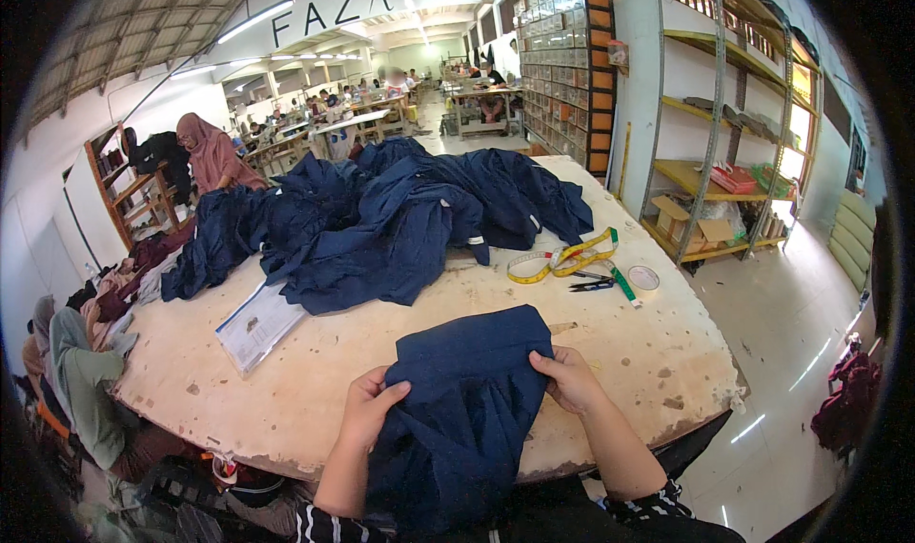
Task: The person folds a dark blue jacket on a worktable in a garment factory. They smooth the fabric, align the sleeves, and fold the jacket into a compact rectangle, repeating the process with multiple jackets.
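Observation:
Both hands hold a navy blue cloth garment (465,400) at the near edge of the table, its wide band spread flat between them and its gathered lower part hanging down towards me. My left hand (374,401) pinches the left side of the band, thumb on top. On the right side, my right hand (568,380) grips the cloth in the same way. Beyond lies a large heap of navy garments (400,221) with small white tags. A yellow, white and green tape measure (565,263), dark thread snips or a similar small tool (592,284) and a tape roll (643,278) lie to the right.
A plastic-sleeved document (261,325) lies on the worn pale tabletop (665,357). One person (211,153) stands beyond the heap at left; others sit at the left side (86,379). Metal shelving (704,164) is at right, and maroon cloth (847,400) is near the right rim.

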Demonstrator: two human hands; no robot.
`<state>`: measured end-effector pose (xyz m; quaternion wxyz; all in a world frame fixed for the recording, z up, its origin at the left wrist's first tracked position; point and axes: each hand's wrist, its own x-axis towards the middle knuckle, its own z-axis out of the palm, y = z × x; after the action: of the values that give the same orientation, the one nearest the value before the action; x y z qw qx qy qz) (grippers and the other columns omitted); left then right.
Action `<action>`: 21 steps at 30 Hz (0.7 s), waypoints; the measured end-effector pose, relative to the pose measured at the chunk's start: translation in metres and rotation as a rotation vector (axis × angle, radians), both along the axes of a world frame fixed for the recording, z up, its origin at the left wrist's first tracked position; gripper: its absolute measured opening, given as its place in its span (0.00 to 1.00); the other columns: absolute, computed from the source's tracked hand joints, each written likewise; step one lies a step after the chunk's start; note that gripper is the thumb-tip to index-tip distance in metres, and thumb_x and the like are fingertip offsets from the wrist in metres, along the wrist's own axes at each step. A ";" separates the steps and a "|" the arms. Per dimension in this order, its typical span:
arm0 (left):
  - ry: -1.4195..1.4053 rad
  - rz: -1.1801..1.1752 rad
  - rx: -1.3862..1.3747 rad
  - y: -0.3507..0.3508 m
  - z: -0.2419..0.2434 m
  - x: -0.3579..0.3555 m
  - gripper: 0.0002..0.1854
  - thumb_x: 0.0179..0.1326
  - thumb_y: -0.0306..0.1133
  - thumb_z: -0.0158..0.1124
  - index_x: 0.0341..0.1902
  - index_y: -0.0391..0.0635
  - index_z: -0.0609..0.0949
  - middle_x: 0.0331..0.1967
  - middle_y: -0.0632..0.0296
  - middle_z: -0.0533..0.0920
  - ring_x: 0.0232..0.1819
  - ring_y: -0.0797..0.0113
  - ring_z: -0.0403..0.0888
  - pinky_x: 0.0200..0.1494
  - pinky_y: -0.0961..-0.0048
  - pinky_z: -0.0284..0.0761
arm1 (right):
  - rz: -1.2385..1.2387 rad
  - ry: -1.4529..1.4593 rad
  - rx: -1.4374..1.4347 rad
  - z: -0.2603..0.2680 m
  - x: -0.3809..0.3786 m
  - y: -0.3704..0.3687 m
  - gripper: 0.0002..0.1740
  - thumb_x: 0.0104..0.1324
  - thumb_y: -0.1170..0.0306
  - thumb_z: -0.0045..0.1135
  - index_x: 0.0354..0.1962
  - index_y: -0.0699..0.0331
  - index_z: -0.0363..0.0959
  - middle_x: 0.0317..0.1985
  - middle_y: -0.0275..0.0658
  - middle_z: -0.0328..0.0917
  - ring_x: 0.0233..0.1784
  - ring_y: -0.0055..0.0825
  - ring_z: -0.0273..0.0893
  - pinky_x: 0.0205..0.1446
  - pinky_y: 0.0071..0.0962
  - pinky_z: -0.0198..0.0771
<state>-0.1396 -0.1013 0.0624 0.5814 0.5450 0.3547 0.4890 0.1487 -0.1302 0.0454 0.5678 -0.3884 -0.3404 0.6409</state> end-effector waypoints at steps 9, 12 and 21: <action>0.060 0.116 0.542 -0.010 0.005 -0.009 0.08 0.52 0.16 0.59 0.36 0.37 0.77 0.32 0.63 0.81 0.34 0.76 0.77 0.40 0.81 0.72 | 0.104 -0.240 0.578 -0.005 0.002 -0.012 0.11 0.56 0.85 0.50 0.34 0.67 0.78 0.39 0.37 0.78 0.40 0.24 0.76 0.46 0.21 0.70; -0.047 0.151 0.268 -0.013 0.001 0.001 0.07 0.53 0.17 0.60 0.35 0.38 0.77 0.31 0.63 0.81 0.33 0.78 0.76 0.38 0.82 0.71 | -0.055 -0.046 0.099 -0.011 0.001 -0.006 0.11 0.56 0.81 0.53 0.39 0.66 0.76 0.37 0.41 0.76 0.36 0.25 0.76 0.41 0.22 0.72; 0.293 0.050 0.305 -0.016 -0.012 0.034 0.06 0.54 0.24 0.65 0.35 0.40 0.78 0.29 0.64 0.81 0.31 0.80 0.77 0.36 0.81 0.72 | -0.203 -1.189 0.902 0.045 -0.022 -0.012 0.33 0.54 0.69 0.60 0.58 0.60 0.60 0.53 0.47 0.67 0.58 0.42 0.63 0.65 0.44 0.52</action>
<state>-0.1060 -0.1170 0.0508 0.4223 0.6829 0.3705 0.4669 0.1264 -0.1422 0.0908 0.4489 -0.4281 -0.7816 0.0661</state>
